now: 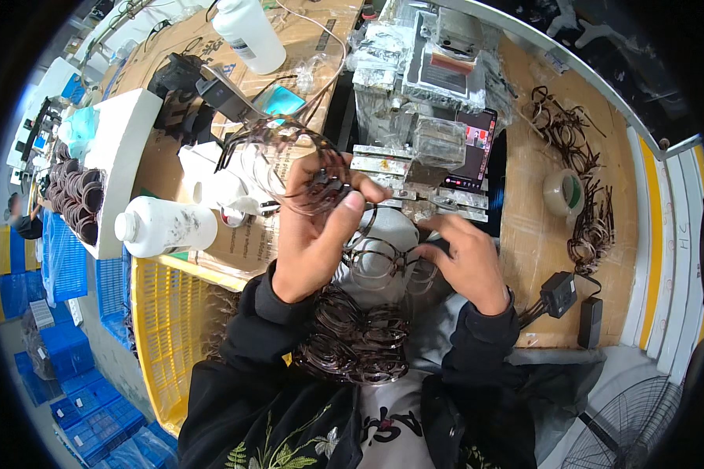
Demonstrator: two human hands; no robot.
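My left hand (313, 234) is raised in the middle, fingers closed around a bunch of dark brown, partly see-through eyeglass frames (278, 160) that fan out to its left. My right hand (471, 262) is closed, with thumb and forefinger pinching the side of one eyeglass frame (371, 264) with round rims. This frame hangs between my hands, in front of a pale rounded surface. Below it, close to my body, lies a thick pile of similar brown eyeglass frames (352, 336). Just beyond my hands stands a worn, plastic-wrapped machine (438, 148) with metal bars at its front.
White plastic bottles (168, 227) lie and stand on the cardboard-covered table at left. A yellow basket (164, 328) is beside my left arm. At right are loose brown temple arms (594, 227), a tape roll (563, 193), a black adapter (559, 293) and a fan (626, 430).
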